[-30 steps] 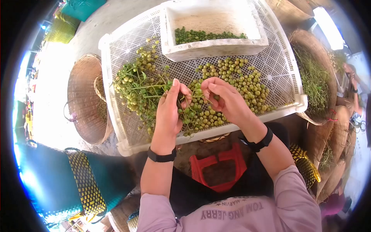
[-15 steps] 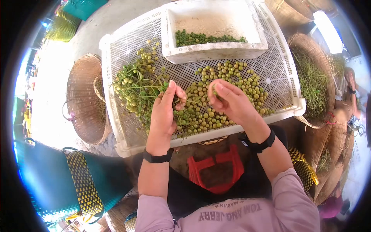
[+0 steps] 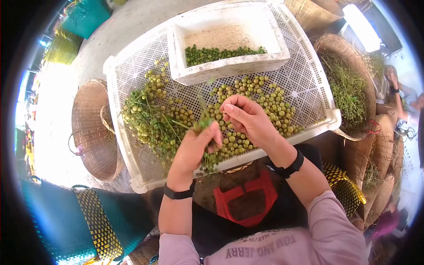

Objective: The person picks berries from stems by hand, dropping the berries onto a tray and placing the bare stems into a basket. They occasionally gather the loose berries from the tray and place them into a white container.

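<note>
My left hand (image 3: pixel 198 145) is closed around a sprig of green stems (image 3: pixel 206 124), and its fingertips are blurred by motion. Just to the right, my right hand (image 3: pixel 251 118) has thumb and fingers pinched together; what they hold, if anything, is too small to name. Both hands are over a white mesh tray (image 3: pixel 311 99). Loose yellow-green round fruits (image 3: pixel 282 106) lie beneath and beyond my right hand. A heap of fruiting stems (image 3: pixel 152 121) covers the tray's left side. Small dark green fruits (image 3: pixel 207 56) sit inside a white foam box (image 3: pixel 234 71) on the tray's far part.
A wicker basket (image 3: pixel 90 137) leans left of the tray. To the right stands another basket full of stems (image 3: pixel 342 84). Nearer me are a teal woven bag (image 3: pixel 53 221), a red plastic stool (image 3: pixel 225 204) and a yellow-black woven basket (image 3: pixel 349 187). Another person's forearm (image 3: pixel 399 104) shows far right.
My left hand has moved right and down with its sprig, now blurred. My right hand has shifted slightly left, fingers still pinched. The view has tilted, so tray and box appear further left.
</note>
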The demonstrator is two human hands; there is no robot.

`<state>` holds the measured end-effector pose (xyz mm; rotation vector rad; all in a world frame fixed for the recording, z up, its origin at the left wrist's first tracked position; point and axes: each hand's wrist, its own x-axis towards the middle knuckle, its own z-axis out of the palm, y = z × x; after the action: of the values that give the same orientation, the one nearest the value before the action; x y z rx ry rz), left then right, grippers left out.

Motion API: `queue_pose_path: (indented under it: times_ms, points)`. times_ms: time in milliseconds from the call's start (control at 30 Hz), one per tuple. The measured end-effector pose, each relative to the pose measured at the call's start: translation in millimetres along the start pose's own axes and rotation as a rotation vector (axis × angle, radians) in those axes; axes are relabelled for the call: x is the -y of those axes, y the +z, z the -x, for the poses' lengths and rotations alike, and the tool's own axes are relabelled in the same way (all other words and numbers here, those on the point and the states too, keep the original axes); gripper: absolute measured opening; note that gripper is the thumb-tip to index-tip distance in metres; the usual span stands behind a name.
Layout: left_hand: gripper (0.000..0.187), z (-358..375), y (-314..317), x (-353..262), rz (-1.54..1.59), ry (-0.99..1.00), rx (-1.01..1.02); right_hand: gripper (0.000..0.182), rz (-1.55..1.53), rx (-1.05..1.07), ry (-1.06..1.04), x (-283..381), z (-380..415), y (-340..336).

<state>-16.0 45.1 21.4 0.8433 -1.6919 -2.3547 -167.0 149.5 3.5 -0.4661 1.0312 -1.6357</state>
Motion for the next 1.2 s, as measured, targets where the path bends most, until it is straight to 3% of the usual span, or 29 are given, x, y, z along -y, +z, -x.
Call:
queue_pose_path:
  times_ms: [67,133,300,367,500,567,700,767,800,833,900,933,1033,1100,1167,1200]
  points:
    - [0.032,-4.2,-1.4,0.9,0.040,0.020,-0.087,0.019,0.006,-0.011,-0.011,-1.1,2.2,4.6]
    - [0.023,-3.7,9.1,-1.8,0.147,0.039,-0.260,0.016,0.200,0.007,-0.108,-3.6,3.2,11.3]
    - [0.020,-4.5,16.1,-0.8,0.182,0.097,-0.252,0.011,0.258,0.011,-0.240,-20.7,-1.1,8.3]
    - [0.018,-4.9,15.2,4.4,0.315,0.159,-0.254,0.011,-0.074,0.040,0.107,-12.5,2.3,6.6]
    - [0.015,-3.5,7.6,-0.2,0.470,0.090,-0.185,0.012,-0.290,-0.091,0.127,-10.3,-3.7,2.0]
    - [0.014,-4.4,4.2,3.0,0.438,0.131,-0.166,0.012,-0.293,-0.110,0.143,-0.2,-1.8,4.1]
    - [0.017,0.5,3.3,-1.8,0.071,0.086,-0.228,0.013,-0.198,-0.124,-0.004,22.8,7.2,7.9]
    - [0.015,2.6,7.5,-1.7,-0.157,0.071,-0.222,0.017,0.202,-0.122,-0.135,37.4,12.6,13.6]
    - [0.015,1.7,9.3,2.7,-0.220,0.157,-0.245,0.016,0.566,-0.168,-0.250,41.8,14.2,26.4]
    - [0.015,3.3,10.0,5.1,-0.213,0.163,-0.240,0.016,0.576,-0.171,-0.252,40.0,15.6,35.4]
    - [0.017,9.6,12.2,5.1,-0.492,0.244,-0.272,0.012,1.020,-0.059,-0.485,36.4,19.2,52.3]
    - [0.018,15.4,13.5,-0.6,-0.612,0.180,-0.281,0.012,1.305,-0.110,-0.688,29.0,19.1,54.2]
    - [0.018,19.4,14.1,-2.9,-0.651,0.224,-0.265,0.014,1.468,-0.117,-0.668,26.6,22.4,58.8]
    - [0.019,12.6,11.6,7.5,-0.536,0.259,-0.247,0.014,1.325,-0.064,-0.595,34.0,20.2,60.4]
    - [0.019,6.0,8.2,19.3,-0.422,0.284,-0.222,0.017,0.350,-0.085,0.029,55.2,24.8,63.7]
    - [0.019,3.1,6.3,23.1,-0.306,0.261,-0.203,0.017,0.187,-0.039,0.036,63.9,24.1,63.8]
